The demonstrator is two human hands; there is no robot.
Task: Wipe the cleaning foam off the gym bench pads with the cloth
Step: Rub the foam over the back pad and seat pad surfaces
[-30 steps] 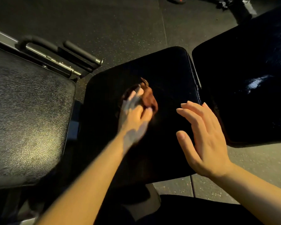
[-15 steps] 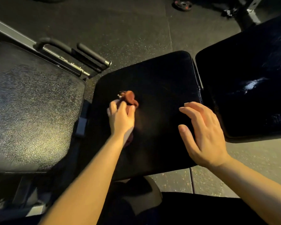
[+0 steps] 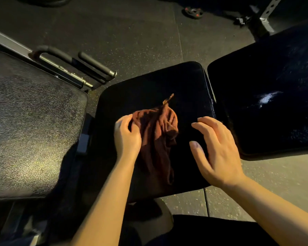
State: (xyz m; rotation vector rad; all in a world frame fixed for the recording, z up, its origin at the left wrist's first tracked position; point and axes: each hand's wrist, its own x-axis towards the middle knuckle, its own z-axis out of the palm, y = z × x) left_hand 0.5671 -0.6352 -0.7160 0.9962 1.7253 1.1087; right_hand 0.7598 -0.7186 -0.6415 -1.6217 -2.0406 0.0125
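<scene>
I see my left hand (image 3: 127, 137) on the middle seat pad (image 3: 149, 82), its fingers curled round the left edge of the brown cloth (image 3: 158, 137). The cloth lies crumpled across the centre of this pad, a thin frayed tail pointing away from me, its lower part trailing toward the near edge. My right hand (image 3: 219, 155) hangs over the right part of the same pad, fingers spread and loosely bent, grasping nothing; I cannot tell whether the fingertips touch the surface. Bare black pad shows beyond the cloth up to the far rounded edge. A narrow gap parts this pad from the back pad (image 3: 274, 103) on the right, which carries a small white smear (image 3: 267, 98). On the left sits another, grey-looking pad (image 3: 30, 125), just beside the middle one, with two handles (image 3: 89, 64) past its far corner. Speckled floor (image 3: 132, 32) lies open beyond.
</scene>
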